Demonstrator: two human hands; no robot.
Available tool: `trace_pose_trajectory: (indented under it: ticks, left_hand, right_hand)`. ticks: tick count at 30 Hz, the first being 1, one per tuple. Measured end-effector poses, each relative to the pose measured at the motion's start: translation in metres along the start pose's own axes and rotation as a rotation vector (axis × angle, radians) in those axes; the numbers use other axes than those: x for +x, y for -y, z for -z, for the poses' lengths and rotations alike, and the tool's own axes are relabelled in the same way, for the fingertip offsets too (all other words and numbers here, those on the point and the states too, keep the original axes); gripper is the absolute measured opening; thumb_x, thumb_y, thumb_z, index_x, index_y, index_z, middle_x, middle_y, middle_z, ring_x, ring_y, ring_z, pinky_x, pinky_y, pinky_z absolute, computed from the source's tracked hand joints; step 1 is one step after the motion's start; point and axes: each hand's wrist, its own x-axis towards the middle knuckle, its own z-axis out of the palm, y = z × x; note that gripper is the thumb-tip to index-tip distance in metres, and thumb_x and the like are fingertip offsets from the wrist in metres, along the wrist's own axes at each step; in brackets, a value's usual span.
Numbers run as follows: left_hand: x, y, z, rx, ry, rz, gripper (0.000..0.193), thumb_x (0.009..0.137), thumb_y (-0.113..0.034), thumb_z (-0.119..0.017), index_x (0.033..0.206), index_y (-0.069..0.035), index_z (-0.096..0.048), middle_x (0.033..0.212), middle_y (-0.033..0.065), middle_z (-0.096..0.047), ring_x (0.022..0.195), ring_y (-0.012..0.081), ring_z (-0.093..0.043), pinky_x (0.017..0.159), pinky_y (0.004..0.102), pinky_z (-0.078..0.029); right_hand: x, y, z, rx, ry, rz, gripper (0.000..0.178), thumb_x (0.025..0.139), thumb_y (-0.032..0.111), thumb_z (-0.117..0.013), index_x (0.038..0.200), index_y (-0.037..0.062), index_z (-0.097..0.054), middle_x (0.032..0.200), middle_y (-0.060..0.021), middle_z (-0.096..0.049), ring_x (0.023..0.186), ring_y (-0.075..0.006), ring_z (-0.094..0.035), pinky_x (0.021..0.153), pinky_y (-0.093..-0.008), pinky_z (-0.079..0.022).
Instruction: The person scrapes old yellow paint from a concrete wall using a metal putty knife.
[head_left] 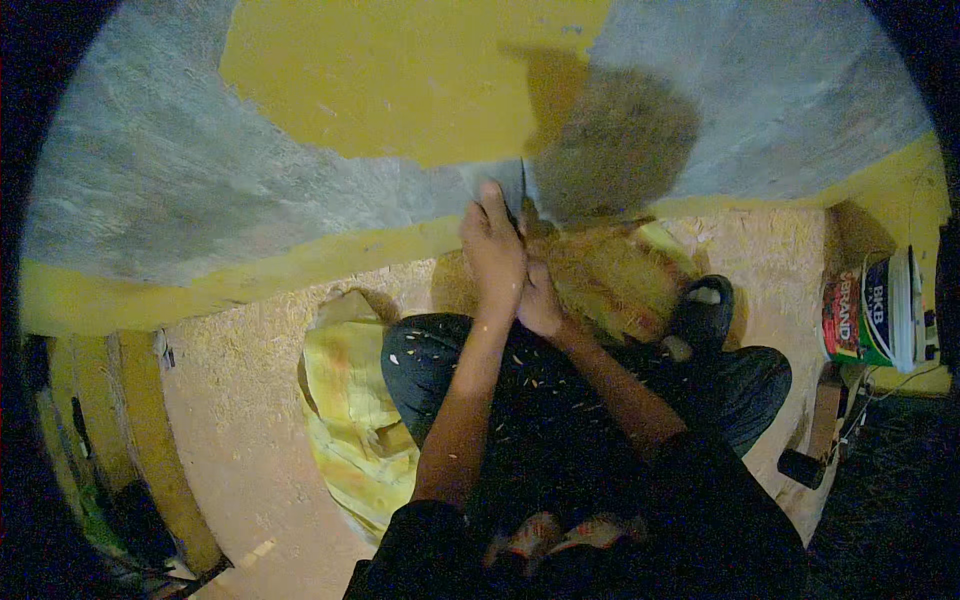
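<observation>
Both my hands are closed together in front of the wall. My left hand [492, 248] is uppermost, its thumb lying along a flat dark scraper [513, 182] whose blade points up at the wall. Just below and to the right, my right hand [541, 298] is wrapped round what seems to be the scraper's lower end, largely hidden by the fingers. The blade reaches the lower edge of a patch of yellow paint [400, 90]. Around that patch the wall [190, 170] is bare, streaked grey.
Paint flakes litter the floor [240, 400] and my dark trousers. A yellowish cloth or sack [350, 400] lies under my legs. On the right stand a paint bucket [875, 310] and a small dark object [800, 467] by some cables. My shadow falls on the wall.
</observation>
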Motion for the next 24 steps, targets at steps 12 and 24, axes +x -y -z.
trace_pose_trajectory:
  ticks: [12,24]
  left_hand:
    - [0.006,-0.015,0.032,-0.204,0.079,0.056,0.039,0.091,-0.038,-0.036,0.092,-0.001,-0.048,0.081,0.0122,-0.05,0.072,0.0196,-0.045,0.066,0.0311,-0.039]
    - [0.024,-0.03,0.033,-0.421,0.114,-0.091,0.033,0.091,-0.035,-0.04,0.082,-0.005,-0.05,0.065,0.0019,-0.052,0.055,0.0089,-0.044,0.048,0.0233,-0.036]
  right_hand:
    - [0.007,0.017,-0.029,-0.959,0.197,-0.27,0.037,0.083,0.002,-0.041,0.119,-0.0048,-0.039,0.124,-0.018,-0.041,0.12,-0.0269,-0.031,0.102,-0.0344,-0.019]
    - [0.021,-0.022,-0.028,-0.945,-0.027,0.253,0.023,0.081,0.013,-0.049,0.097,-0.0035,-0.052,0.086,-0.0093,-0.059,0.076,-0.0158,-0.054,0.069,-0.031,-0.044]
